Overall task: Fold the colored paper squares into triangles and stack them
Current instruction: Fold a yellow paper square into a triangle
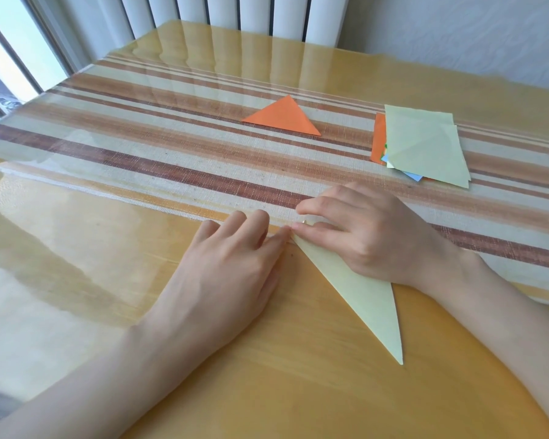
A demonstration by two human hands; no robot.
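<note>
Table (267, 391) — striped runner (140, 147), paper pile (425, 144)

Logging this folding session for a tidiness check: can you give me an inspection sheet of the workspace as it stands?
Surface: glossy wooden table with a striped cloth running across it.
Job's things: pale yellow paper folded into a triangle, at the near side; orange triangle lying alone on the cloth; pile of unfolded squares at the right, pale yellow on top, orange and blue beneath.
Clutter: nothing seen.
Hands: left hand and right hand both press the pale yellow paper at its far corner, fingertips meeting.
Cables: nothing seen.
Surroundings: white radiator behind the table; window at the left.
</note>
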